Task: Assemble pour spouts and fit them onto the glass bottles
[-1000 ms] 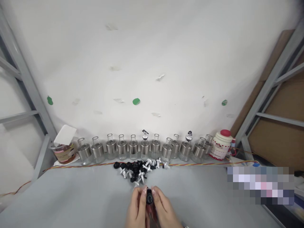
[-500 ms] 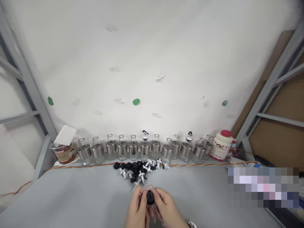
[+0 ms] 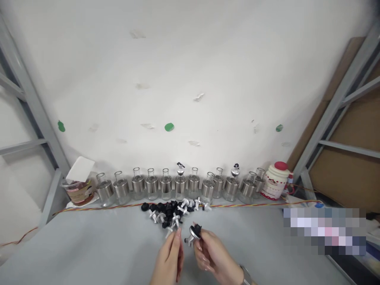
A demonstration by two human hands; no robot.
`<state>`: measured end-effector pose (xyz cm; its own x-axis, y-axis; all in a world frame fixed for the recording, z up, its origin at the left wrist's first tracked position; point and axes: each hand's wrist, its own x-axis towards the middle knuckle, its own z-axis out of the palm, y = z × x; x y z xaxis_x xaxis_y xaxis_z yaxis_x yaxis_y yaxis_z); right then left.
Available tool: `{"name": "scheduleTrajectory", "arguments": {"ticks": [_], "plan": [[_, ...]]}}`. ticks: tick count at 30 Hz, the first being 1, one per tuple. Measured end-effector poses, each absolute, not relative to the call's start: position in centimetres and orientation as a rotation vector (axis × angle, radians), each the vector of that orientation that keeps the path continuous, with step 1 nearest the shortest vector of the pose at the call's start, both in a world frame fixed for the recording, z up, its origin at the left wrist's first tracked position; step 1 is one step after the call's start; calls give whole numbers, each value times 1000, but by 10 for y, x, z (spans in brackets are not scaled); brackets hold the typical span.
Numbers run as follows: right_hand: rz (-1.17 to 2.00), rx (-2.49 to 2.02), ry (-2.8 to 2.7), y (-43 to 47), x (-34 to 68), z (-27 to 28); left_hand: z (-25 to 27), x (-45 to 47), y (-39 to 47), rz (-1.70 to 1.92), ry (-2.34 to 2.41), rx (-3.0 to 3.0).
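Note:
My right hand (image 3: 215,251) grips a pour spout (image 3: 194,232), a silver piece with a round flange, a black stopper end and a small dark-tipped nozzle at its lower left. Just left of it is my left hand (image 3: 169,257), thumb and fingers pressed together; whether anything is between them is hidden. Beyond the fingertips lies a pile of black stoppers (image 3: 169,211) mixed with silver spout pieces (image 3: 175,219). Behind this stand several glass bottles with metal sleeves (image 3: 138,184) in a row. Two carry spouts, one a bottle (image 3: 180,184) near the middle, the other a bottle (image 3: 232,185) farther right.
A twisted red and yellow wire (image 3: 109,208) crosses the grey table (image 3: 97,245) in front of the bottles. At the left end stands a plastic tub (image 3: 78,193), at the right a white jar with a red lid (image 3: 274,183). A white wall (image 3: 219,79) rises behind.
My hands have come apart. The spout, held between both before with its black end facing me, is now in my right hand alone and turned sideways.

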<state>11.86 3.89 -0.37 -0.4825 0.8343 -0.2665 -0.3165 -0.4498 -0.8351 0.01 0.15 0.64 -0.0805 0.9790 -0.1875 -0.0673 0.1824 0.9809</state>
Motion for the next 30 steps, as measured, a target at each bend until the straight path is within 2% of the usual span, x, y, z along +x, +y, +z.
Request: {"name": "scheduleTrajectory", "arguments": {"ticks": [8, 12, 20, 26, 30], "plan": [[1184, -1001, -1506, 22, 121, 2, 5, 0, -5, 1150, 1104, 1243], [947, -932, -1702, 16, 131, 9, 3, -6, -10, 1239, 1202, 1550], [976, -961, -1735, 16, 128, 6, 2, -12, -11, 1253, 1320, 1871], [936, -1023, -1853, 13, 123, 0, -2, -4, -12, 1257, 1308, 1369], [957, -1062, -1869, 20, 122, -4, -12, 1, -7, 1240, 1312, 1245]]}}
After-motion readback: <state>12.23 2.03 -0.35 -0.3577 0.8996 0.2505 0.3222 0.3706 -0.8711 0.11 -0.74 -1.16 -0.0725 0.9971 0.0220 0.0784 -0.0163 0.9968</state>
